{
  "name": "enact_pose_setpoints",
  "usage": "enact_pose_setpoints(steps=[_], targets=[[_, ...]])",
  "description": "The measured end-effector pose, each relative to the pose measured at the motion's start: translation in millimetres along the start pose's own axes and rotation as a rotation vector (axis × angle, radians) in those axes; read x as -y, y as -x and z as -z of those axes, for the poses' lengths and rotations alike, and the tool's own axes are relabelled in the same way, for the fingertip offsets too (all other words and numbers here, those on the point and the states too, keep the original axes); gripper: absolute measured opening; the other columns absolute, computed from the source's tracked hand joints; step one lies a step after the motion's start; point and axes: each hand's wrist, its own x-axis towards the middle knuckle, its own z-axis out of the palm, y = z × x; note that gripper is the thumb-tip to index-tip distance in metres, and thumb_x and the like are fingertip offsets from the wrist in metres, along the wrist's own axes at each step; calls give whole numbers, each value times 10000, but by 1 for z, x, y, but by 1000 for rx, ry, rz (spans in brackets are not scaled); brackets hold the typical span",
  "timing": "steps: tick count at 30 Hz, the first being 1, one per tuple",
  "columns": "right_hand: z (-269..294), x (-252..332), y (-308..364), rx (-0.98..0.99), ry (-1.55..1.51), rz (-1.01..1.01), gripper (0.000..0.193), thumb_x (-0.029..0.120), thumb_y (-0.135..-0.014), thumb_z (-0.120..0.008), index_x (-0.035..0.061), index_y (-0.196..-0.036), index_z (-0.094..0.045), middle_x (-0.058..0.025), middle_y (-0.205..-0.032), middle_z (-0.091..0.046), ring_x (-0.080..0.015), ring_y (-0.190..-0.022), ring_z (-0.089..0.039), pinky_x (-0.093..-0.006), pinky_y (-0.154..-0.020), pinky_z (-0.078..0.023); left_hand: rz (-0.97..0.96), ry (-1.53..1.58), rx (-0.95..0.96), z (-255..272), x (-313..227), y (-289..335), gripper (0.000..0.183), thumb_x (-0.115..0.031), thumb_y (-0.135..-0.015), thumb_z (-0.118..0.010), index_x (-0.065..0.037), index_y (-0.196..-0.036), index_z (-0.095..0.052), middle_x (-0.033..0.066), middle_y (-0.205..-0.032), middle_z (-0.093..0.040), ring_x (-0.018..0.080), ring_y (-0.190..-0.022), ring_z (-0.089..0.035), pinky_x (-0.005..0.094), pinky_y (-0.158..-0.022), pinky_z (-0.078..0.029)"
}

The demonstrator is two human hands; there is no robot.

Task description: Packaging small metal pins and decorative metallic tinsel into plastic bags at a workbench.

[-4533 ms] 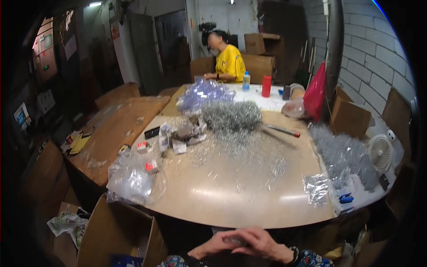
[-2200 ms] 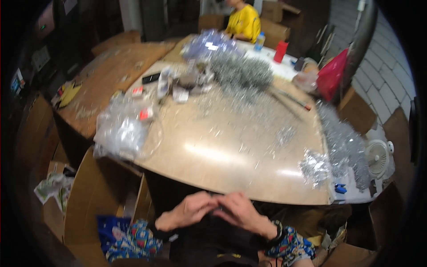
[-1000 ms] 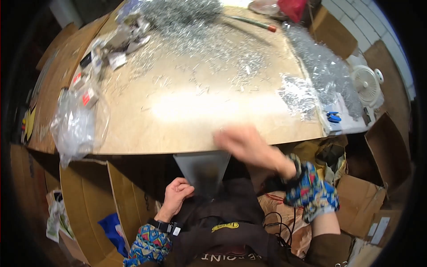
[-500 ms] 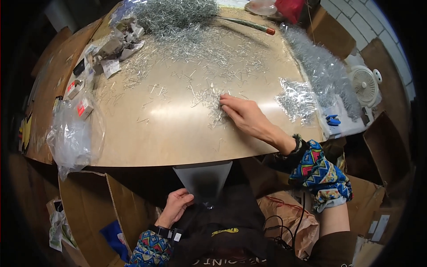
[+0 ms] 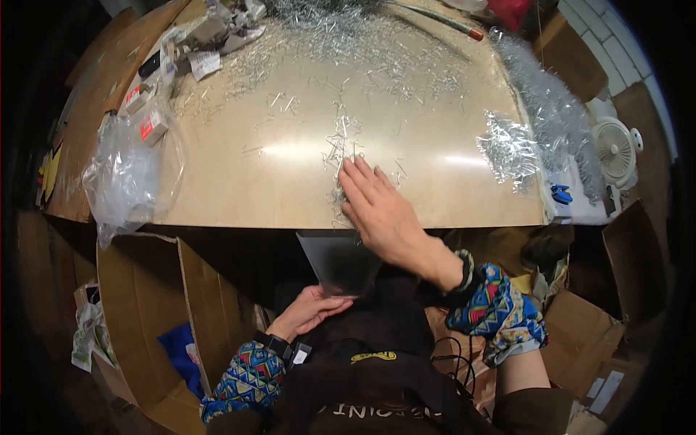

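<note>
Workshop, worktable (image 5: 239, 188) strewn with metal bits (image 5: 341, 138), cardboard boxes (image 5: 136, 304), apparently a block wall (image 5: 612, 36)

Left of the grey, tapered chute (image 5: 322, 257), a hand could pass over pale wooden tabletop (image 5: 243, 192) as far as the crumpled clear plastic bag (image 5: 127, 174). Straight beyond the chute, the bare right hand (image 5: 383, 217) and scattered thin silvery wire pieces (image 5: 337, 148) block the way. Farther right of it, passage runs to a flat silvery wire patch (image 5: 507, 148).
</note>
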Motion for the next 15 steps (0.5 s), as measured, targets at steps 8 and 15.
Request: enact_pose_setpoints(steps=[8,15], targets=[[62,56,34,81,-298,-11,375,24,-752,-590,-50,-1120,-574,-198,-1230,-550,-341,-1132,-539,-415,-958,-418,25,-78,-140,6,-2,-7,106,110,-832,-562,79,-755,-628,179,-893,-666,252,-928,-669,299,-861,-550],[75,59,31,251,-252,73,271,-4,-653,-579,20,-918,-626,-118,-1019,-643,-278,-928,-608,-386,-810,-455,25,-6,16,-15,-7,6,225,92,-860,-530,92,-1079,-582,163,-1124,-620,223,-1018,-633,326,-926,-524]])
